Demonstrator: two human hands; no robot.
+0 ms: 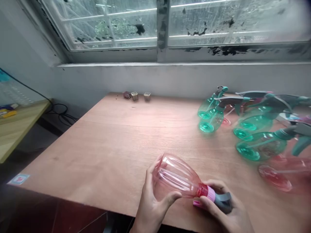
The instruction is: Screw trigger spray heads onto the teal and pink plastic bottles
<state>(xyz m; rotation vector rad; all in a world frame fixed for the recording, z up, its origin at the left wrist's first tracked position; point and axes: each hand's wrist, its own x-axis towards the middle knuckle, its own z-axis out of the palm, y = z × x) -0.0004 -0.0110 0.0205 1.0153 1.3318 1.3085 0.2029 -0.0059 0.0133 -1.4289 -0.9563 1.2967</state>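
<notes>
A clear pink spray bottle (179, 173) lies tilted on its side between my two hands, above the front of the table. My left hand (153, 197) wraps round the wide base end of the bottle, its thumb along the near side. At the neck, my right hand (225, 204) grips the pink collar and the grey spray head, with thumb and fingers closed on them. A thin tube shows through the bottle wall. Part of the spray head is hidden by the right hand.
Several green spray bottles (261, 145) and a pink spray bottle (282, 174) stand at the right of the wooden table (109, 155). Small square pots (147, 96) sit at the back edge. A window (116, 26) is behind; a side table (24, 119) and black cables (62, 113) are at left.
</notes>
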